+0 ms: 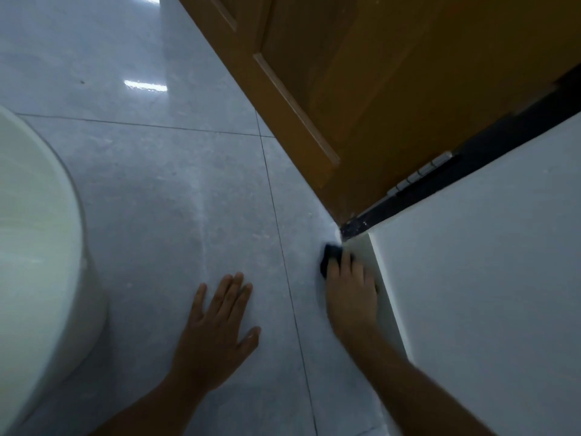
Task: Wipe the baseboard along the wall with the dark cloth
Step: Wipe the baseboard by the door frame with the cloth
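The white baseboard (382, 291) runs as a long strip from lower right of the frame up toward the centre, ending at the door frame's foot. The right hand (350, 292), the nearer one, presses the dark cloth (330, 258) against its far end, grip clenched on the cloth bunched beyond the fingertips. The left hand (217, 335) lies flat and released on the floor tiles (157, 199), well apart.

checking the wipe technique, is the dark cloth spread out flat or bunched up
Bunched up. The dark cloth shows only as a small wad under the right hand, at the baseboard.
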A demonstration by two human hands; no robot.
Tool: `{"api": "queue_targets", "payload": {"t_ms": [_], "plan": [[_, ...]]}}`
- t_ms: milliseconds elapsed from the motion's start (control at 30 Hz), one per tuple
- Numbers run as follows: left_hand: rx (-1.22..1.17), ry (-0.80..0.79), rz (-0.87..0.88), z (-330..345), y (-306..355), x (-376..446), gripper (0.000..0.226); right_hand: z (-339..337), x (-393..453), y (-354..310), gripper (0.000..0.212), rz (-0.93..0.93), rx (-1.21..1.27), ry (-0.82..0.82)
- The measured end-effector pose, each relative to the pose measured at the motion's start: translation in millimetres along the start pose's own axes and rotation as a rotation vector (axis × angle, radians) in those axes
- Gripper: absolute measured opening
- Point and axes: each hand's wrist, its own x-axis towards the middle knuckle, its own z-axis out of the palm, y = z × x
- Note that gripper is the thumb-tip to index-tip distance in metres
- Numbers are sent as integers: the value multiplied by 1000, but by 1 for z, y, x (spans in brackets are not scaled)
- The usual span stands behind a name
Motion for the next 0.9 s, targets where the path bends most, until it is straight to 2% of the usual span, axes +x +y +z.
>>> {"api": "queue_targets", "payload": {"t_ms": [33, 100, 167, 233, 333, 400, 500, 567, 700, 800, 900], "plan": [[0, -8, -2, 0, -1, -1, 70, -5, 26, -6, 52, -26, -63, 24], [3, -8, 4, 1, 0, -1, 70, -13, 65, -20, 57, -30, -235, -119], [-4, 1, 6, 0, -2, 0, 69, -13, 81, -32, 53, -19, -383, -232], [-2, 4, 8, 0, -3, 0, 69, -14, 81, -34, 47, -49, -449, -242], [-12, 18, 9, 1, -5, -1, 69, -10, 47, -20, 44, -156, -301, -179], [-14, 29, 9, 1, -6, -2, 69, -2, 6, -10, 45, -181, -224, -222], [-32, 38, 9, 0, -6, -2, 69, 20, -61, 0, 65, -195, -213, -331], [-31, 33, 9, -1, -5, -2, 68, 28, -78, -1, 74, -162, -194, -347], [-29, 29, 4, -2, -5, -1, 68, 11, -27, -11, 70, -105, -170, -324], [-24, 18, -1, -2, -4, -2, 68, 0, 34, -20, 73, 10, 25, -305], [-22, 30, 3, -2, -4, -2, 68, 7, 38, -32, 72, 115, 192, -277]]}}
